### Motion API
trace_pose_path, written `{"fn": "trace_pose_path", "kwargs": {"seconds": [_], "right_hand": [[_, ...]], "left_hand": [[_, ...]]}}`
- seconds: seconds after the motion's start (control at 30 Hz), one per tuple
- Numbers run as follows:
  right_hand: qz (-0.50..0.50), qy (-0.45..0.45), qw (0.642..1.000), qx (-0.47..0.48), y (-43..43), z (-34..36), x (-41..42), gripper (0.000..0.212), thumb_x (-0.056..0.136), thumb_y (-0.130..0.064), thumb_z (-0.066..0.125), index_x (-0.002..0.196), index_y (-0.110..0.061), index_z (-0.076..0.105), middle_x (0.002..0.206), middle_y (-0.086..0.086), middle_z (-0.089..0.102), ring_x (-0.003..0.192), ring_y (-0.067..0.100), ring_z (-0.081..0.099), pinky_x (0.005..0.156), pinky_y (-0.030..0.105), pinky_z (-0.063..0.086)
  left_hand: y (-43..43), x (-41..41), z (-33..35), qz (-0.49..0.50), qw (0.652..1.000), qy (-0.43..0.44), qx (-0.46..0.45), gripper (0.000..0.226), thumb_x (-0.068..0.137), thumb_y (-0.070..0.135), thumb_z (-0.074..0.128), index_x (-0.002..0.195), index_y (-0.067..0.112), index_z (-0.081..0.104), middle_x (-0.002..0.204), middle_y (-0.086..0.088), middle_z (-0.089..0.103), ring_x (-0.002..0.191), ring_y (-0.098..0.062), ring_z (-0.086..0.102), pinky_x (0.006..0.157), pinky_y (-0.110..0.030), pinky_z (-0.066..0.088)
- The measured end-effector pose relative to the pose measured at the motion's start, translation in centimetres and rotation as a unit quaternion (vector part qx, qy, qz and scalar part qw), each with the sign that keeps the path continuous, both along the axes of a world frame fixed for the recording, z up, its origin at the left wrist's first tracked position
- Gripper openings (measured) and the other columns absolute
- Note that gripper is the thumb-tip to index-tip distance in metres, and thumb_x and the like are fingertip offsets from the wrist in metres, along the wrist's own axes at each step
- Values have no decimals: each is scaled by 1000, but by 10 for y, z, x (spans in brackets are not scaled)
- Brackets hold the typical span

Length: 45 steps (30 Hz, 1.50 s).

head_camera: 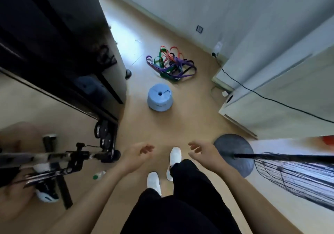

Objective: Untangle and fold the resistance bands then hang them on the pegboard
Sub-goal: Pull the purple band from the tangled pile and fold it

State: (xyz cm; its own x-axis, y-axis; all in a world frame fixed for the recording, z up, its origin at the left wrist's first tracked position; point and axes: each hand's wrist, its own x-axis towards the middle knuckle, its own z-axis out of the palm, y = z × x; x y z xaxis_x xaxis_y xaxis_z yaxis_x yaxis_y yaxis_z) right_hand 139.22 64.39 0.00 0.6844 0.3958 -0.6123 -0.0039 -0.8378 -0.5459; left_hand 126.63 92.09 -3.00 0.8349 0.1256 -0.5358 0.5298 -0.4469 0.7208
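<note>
**Empty-handed, well short of the bands**

Standing on a tan floor (162, 129) in white shoes (175, 155) and black trousers (180, 206). Holding both bare arms out low in front, apart from each other. Gripping nothing with the left hand (139, 152): palm turned inward, fingers loosely curled. Likewise with the right hand (202, 151): relaxed, fingers lightly bent, touching nothing.

Well ahead on the floor, a tangled heap of resistance bands (170, 64): purple, green, red and black loops crossing over one another, near the foot of the pale wall. Between that heap and the feet, a round light-blue stool (160, 97) with a hole in its top, near the heap but apart from it.

To the left, a tall dark cabinet (54, 35) and, lower down, a black metal frame (77, 159), too blurred to tell more. Beside it on the floor, a small white bottle (99, 175) with a green cap, lying on its side.

To the right, a grey round fan base (233, 154) with a black pole and a wire cage (289, 176). Farther back, a black cable (253, 91) trailing across pale furniture, and a dark socket (199, 29) low on the wall.
</note>
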Motion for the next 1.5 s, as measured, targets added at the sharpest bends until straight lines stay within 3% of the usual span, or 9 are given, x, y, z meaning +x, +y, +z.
{"fn": "trace_pose_path", "kwargs": {"seconds": [0.17, 0.37, 0.67, 0.73, 0.8, 0.9, 1.1, 1.2, 1.5], "right_hand": [[-38, 17, 999, 28, 39, -20, 94, 33, 92, -32, 67, 125, -25, 67, 105, -10, 67, 90, 2, 61, 86, 25, 47], [-43, 26, 997, 56, 90, -31, 224, 34, 88, -28, 70, 122, -25, 68, 98, -13, 68, 86, -5, 62, 75, 14, 44], [-30, 1, 999, 37, 166, -23, 393, 32, 87, -25, 72, 119, -21, 71, 98, -8, 70, 82, -2, 63, 71, 15, 47], [-42, 11, 999, 27, 184, -28, 419, 33, 87, -27, 72, 120, -22, 71, 98, -9, 71, 85, 0, 64, 78, 24, 54], [-65, 16, 998, 17, 199, -31, 440, 33, 87, -28, 72, 120, -24, 71, 99, -9, 71, 87, 2, 65, 85, 31, 56], [-117, 16, 993, 5, 219, -33, 466, 32, 88, -28, 72, 119, -24, 71, 98, -9, 70, 88, 3, 66, 81, 26, 55], [-162, 57, 985, -7, 250, -43, 527, 30, 86, -26, 74, 116, -25, 71, 95, -11, 71, 83, 0, 65, 74, 23, 56], [-181, 55, 982, 6, 257, -49, 575, 29, 85, -25, 73, 112, -34, 70, 97, -13, 71, 86, 0, 66, 80, 26, 56], [-126, 90, 987, 33, 234, -162, 756, 31, 87, -20, 72, 118, -24, 70, 97, -11, 67, 88, 7, 64, 88, 30, 52]], "left_hand": [[45, 108, -5, -27, 999, 4, 19, 20, 92, 15, 73, 112, 18, 74, 101, 5, 74, 93, -12, 69, 79, -10, 49], [98, 223, 3, -1, 999, 22, 23, 18, 92, 29, 72, 110, 31, 74, 100, 15, 74, 94, -1, 68, 84, -22, 56], [186, 356, 4, 75, 997, 30, 4, 18, 91, 14, 74, 106, 24, 77, 99, 6, 77, 90, 0, 69, 84, -18, 55], [207, 391, -8, 71, 997, 35, -14, 17, 90, 16, 76, 104, 27, 77, 97, 8, 78, 88, -1, 70, 86, -22, 56], [228, 429, -21, 51, 997, 39, -35, 16, 89, 23, 77, 101, 34, 76, 97, 12, 78, 90, -3, 71, 88, -28, 57], [255, 492, -39, -5, 995, 62, -75, 16, 88, 29, 74, 99, 41, 75, 99, 13, 77, 94, -5, 72, 90, -34, 59], [287, 619, -54, -135, 985, 80, -73, 18, 91, 29, 68, 108, 35, 71, 99, 15, 74, 92, -6, 69, 89, -37, 58], [291, 677, -60, -159, 981, 92, -66, 19, 92, 29, 66, 111, 31, 70, 99, 12, 72, 94, -11, 67, 90, -38, 57], [250, 817, -135, -112, 984, 138, -23, 21, 96, 21, 66, 117, 18, 70, 103, 2, 70, 87, -8, 60, 79, -16, 47]]}}
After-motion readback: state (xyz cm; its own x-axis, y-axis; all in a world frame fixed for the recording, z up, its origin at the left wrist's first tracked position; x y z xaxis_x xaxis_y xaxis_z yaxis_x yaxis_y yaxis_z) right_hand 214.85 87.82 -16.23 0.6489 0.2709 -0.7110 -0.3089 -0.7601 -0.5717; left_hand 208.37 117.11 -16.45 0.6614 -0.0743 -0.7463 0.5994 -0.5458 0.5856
